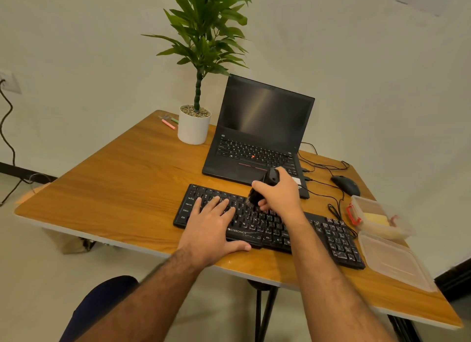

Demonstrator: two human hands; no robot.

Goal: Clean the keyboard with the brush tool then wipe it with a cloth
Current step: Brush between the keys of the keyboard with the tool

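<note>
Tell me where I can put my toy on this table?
Bare wood lies left of the keyboard, in front of the plant pot. The right side is crowded: mouse, cables, plastic box and lid.

1. Keyboard (270, 225): black, white key legends, white brand lettering on the front edge.
2. Brush tool (263, 188): black body, dark bristles.
3. Laptop (257, 135): black, dark screen, red dot among the keys, red line above the touchpad.
4. Table (122, 186): orange-brown wood grain, pale edge.
5. Mouse (345, 184): black, black cable.
6. Plant (204, 30): green leaves; pot (193, 130) white, speckled gravel on top.
7. Container (382, 219): clear plastic, red clasp, yellow contents.
8. Markers (169, 123): pink and green.
</note>
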